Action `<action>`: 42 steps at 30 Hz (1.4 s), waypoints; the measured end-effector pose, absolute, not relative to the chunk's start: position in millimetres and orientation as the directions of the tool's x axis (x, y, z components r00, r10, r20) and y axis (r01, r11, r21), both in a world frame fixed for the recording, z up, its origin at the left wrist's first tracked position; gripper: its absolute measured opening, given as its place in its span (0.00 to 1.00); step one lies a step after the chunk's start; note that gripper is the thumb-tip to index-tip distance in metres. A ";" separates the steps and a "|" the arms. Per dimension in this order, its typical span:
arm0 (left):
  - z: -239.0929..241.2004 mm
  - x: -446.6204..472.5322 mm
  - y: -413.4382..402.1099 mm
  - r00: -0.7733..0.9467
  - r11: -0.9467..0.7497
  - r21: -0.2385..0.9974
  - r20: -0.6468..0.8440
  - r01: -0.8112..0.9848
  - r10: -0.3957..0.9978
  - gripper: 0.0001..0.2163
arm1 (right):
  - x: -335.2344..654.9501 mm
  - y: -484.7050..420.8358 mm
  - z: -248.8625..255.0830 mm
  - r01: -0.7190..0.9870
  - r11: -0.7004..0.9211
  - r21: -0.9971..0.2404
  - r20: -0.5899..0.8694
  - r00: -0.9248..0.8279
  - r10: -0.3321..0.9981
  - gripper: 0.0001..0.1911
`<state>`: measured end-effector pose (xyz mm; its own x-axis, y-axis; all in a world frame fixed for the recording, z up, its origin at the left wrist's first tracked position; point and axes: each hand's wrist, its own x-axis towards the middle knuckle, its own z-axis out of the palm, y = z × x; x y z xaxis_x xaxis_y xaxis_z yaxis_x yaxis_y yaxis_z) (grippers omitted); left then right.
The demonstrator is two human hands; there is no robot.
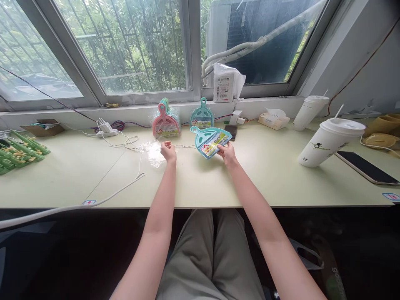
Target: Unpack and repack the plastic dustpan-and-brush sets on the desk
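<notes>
My right hand (228, 154) grips a mint-green mini dustpan-and-brush set (210, 141) by its wide, labelled edge. The set is tilted above the table, its handle with a hole pointing up and left. My left hand (169, 151) is closed, fingers curled, right beside clear plastic bags (153, 153) lying on the table. Whether it pinches part of them is hidden. Behind it stands a row of similar sets, a pink dustpan set (166, 121) in front and green ones behind. Another green dustpan set (202, 114) leans upright against the sill.
White cables and a power strip (106, 129) lie at left, near a small cardboard box (42, 127) and green woven pieces (21, 154). To the right are two lidded cups, the nearer cup (328, 143) large, a phone (368, 166) and a tissue pack (273, 119).
</notes>
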<state>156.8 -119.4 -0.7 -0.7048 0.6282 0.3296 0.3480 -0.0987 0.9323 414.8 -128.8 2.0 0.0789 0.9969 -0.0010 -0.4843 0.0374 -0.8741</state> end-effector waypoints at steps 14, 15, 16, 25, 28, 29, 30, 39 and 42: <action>1.2 153.0 -125.6 -0.610 -0.135 0.817 0.517 0.560 0.600 0.22 | 413.5 -123.2 -3.9 -0.486 0.012 -0.874 -0.037 0.091 0.995 0.18; 2.3 152.0 -126.8 -0.623 -0.134 0.813 0.529 0.567 0.577 0.24 | 413.3 -122.1 -4.8 -0.485 0.012 -0.874 -0.038 0.092 0.995 0.18; 3.2 151.0 -128.0 -0.640 -0.126 0.812 0.535 0.570 0.551 0.25 | 413.3 -121.2 -5.6 -0.483 0.011 -0.875 -0.037 0.091 0.995 0.18; -9.9 150.7 -126.5 -0.599 0.247 0.661 0.380 0.709 0.705 0.14 | 414.3 -126.1 -2.2 -0.465 0.007 -0.885 -0.033 0.077 0.996 0.18; -11.4 158.8 -126.1 -0.403 0.087 0.606 0.408 0.790 0.819 0.10 | 413.6 -129.4 0.5 -0.456 0.009 -0.890 -0.031 0.080 0.996 0.16; -10.5 162.5 -126.6 -0.344 0.022 0.588 0.443 0.809 0.828 0.10 | 413.5 -130.2 1.1 -0.453 0.005 -0.891 -0.034 0.077 0.996 0.16; -9.2 166.3 -127.2 -0.297 -0.034 0.572 0.476 0.820 0.828 0.10 | 413.3 -130.7 1.5 -0.452 0.002 -0.892 -0.035 0.073 0.997 0.15; -4.3 177.9 -129.2 -0.313 -0.069 0.561 0.554 0.825 0.771 0.09 | 412.3 -131.6 0.8 -0.431 -0.032 -0.902 -0.034 -0.002 0.999 0.16; -7.1 174.8 -128.9 -0.336 -0.021 0.558 0.529 0.829 0.779 0.15 | 410.6 -130.6 -0.8 -0.419 -0.053 -0.906 -0.040 -0.040 0.998 0.17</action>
